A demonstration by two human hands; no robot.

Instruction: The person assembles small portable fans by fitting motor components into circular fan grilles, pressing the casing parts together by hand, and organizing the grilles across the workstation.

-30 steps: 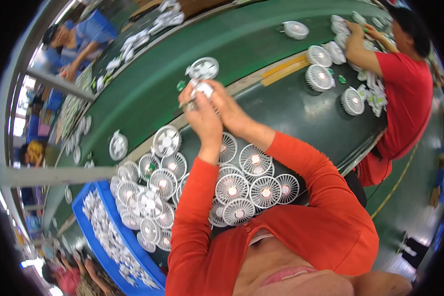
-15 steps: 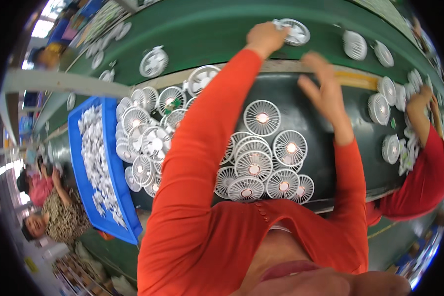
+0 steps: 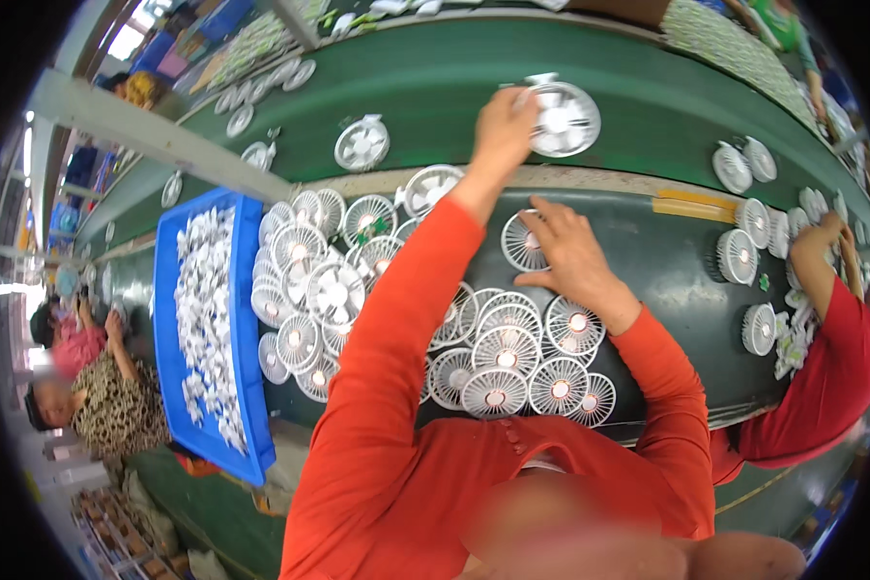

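Observation:
My left hand [image 3: 506, 133], arm stretched forward, is closed on the left edge of a round white fan head [image 3: 564, 120] with its blades showing, over the green conveyor belt. My right hand [image 3: 580, 259] has its fingers and thumb spread around the right side of a white round fan grille [image 3: 520, 244] on the dark worktop. It touches or hovers just over the rim; which, I cannot tell. Nearer to me lies a pile of white fan grilles [image 3: 506, 350] with shiny centres. Left of my left arm, more fan heads [image 3: 336, 292] are heaped, partly hidden by the sleeve.
A blue tray [image 3: 261, 425] of small white parts stands at the left. Other fan heads [image 3: 362, 143] ride on the green belt [image 3: 435, 87]. A co-worker's hand [image 3: 814, 237] works by more fans at the right. A grey metal beam [image 3: 155, 135] crosses the upper left.
My right hand has come left and down to the single grille. The left hand keeps hold of the fan head, which looks larger now. The view has shifted, and fans on the belt have moved.

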